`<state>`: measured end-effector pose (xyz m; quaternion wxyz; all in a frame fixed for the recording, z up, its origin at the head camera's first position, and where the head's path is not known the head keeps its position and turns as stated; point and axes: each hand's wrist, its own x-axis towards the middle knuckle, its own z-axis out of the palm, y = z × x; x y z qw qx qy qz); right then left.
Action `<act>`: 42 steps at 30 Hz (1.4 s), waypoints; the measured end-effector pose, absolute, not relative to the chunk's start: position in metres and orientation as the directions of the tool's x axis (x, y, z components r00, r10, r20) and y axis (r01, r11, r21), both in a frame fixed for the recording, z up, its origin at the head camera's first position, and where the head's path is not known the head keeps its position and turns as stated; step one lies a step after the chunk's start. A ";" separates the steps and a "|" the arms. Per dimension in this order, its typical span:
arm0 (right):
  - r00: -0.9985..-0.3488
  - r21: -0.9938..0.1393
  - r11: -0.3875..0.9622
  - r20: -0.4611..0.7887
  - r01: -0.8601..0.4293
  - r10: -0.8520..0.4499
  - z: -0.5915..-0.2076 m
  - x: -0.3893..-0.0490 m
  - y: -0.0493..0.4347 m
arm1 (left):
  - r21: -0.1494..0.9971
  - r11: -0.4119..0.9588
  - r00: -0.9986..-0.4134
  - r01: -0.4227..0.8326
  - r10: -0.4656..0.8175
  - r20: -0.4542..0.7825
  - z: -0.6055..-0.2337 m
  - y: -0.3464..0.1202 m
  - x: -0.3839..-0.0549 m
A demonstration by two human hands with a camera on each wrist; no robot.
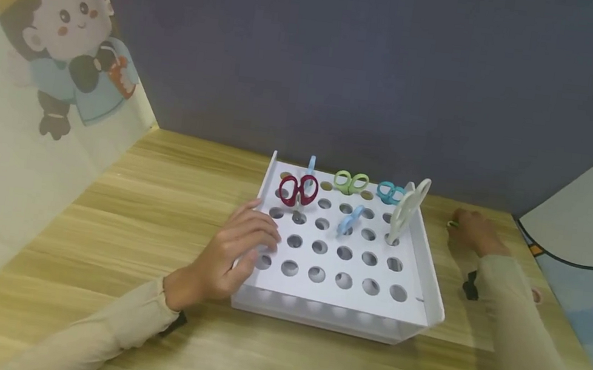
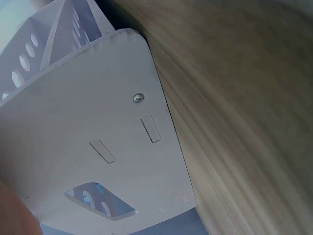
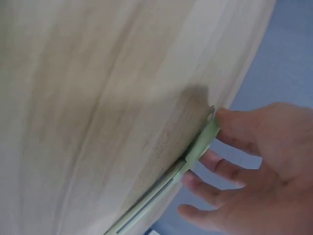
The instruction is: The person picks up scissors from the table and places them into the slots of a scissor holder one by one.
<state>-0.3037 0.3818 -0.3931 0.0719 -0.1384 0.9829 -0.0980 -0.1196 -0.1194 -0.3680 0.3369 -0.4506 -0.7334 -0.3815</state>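
A white rack [image 1: 328, 295] with rows of round holes stands on the wooden table. My left hand [image 1: 229, 247] rests on its left edge, fingers over the top. Beyond the rack's right side, my right hand [image 1: 474, 231] pinches light green scissors [image 3: 198, 144] by the handle, close over the table in the right wrist view. Standing in the rack are dark red scissors [image 1: 288, 191], green scissors [image 1: 342, 184], teal scissors [image 1: 383, 193], white scissors [image 1: 403, 216] and light blue scissors [image 1: 349, 221]. Another light blue handle [image 1: 311, 165] shows at the back.
A dark grey panel [image 1: 343, 68] rises behind the table. Walls with cartoon pictures close off both sides. A small pinkish ring [image 1: 537, 296] lies right of my right sleeve. The rack's white side plate [image 2: 73, 122] fills much of the left wrist view.
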 end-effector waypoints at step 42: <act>-0.895 -0.497 0.781 0.411 -0.378 -0.172 -0.352 -0.223 0.334 | 0.253 0.299 -0.361 0.920 0.397 0.844 -0.368 -0.119 -0.119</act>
